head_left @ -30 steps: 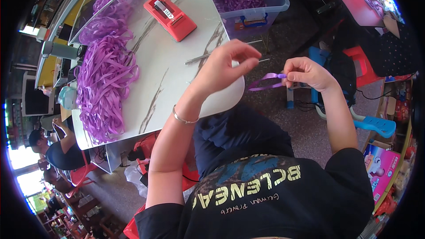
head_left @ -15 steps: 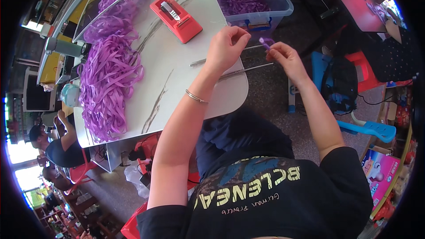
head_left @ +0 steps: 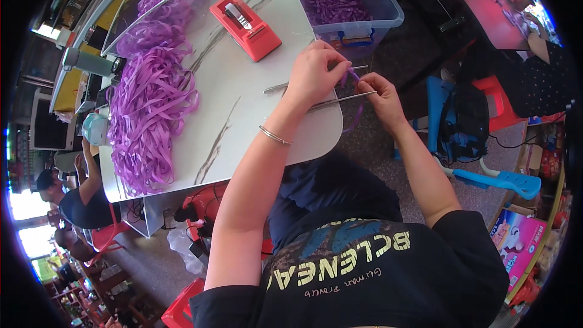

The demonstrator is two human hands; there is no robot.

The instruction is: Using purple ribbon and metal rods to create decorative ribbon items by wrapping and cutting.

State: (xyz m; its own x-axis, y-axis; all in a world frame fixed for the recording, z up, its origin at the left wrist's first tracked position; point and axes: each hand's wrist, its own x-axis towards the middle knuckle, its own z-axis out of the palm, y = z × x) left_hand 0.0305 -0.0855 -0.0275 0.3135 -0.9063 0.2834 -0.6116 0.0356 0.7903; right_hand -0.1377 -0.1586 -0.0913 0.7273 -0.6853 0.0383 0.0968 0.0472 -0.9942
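Observation:
A short purple ribbon (head_left: 351, 77) stretches between my two hands, just past the table's right edge, with a loose end hanging below. My left hand (head_left: 316, 73) is closed in a pinch on its left part. Closed on the other end, my right hand (head_left: 381, 100) has its fingertips at the tip of a thin metal rod. Two such metal rods (head_left: 346, 98) jut out from the table edge under my hands. A red tape dispenser (head_left: 246, 27) stands on the white table (head_left: 218, 133). Further left lies a big heap of purple ribbons (head_left: 149, 115).
Beyond the table's right edge stands a clear plastic bin (head_left: 379, 22) with many purple ribbon pieces. A blue stool (head_left: 438, 112) holding a black bag is at the right, near a seated person (head_left: 546, 79). Another person (head_left: 85, 197) sits at the far left.
My right hand has moved left and slightly down toward the rods, bringing the ribbon to my left hand. My left hand has shifted slightly right and down. The ribbon now spans both hands.

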